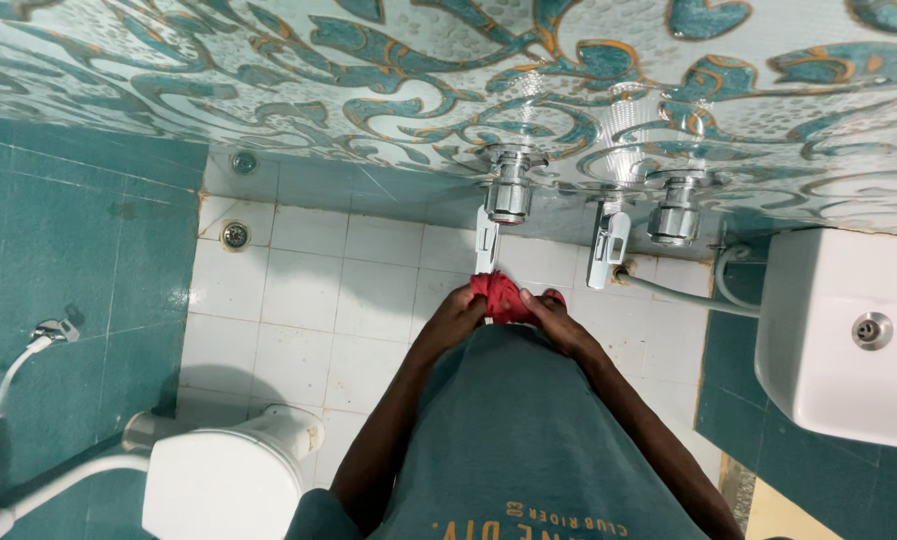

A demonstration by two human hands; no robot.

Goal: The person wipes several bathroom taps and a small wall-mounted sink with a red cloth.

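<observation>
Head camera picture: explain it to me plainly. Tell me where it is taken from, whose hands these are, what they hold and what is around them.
There is one picture, taken by a camera worn on a person's head, looking straight down their own body in a bathroom. The two arms coming up from the bottom edge are that person's. The left hand and right hand meet in front of the teal shirt and together grip a bunched red cloth, right under a chrome wall tap. A second tap sits further right. On the right is a white basin, at lower left a white toilet. The floor is white tile with a round drain.
</observation>
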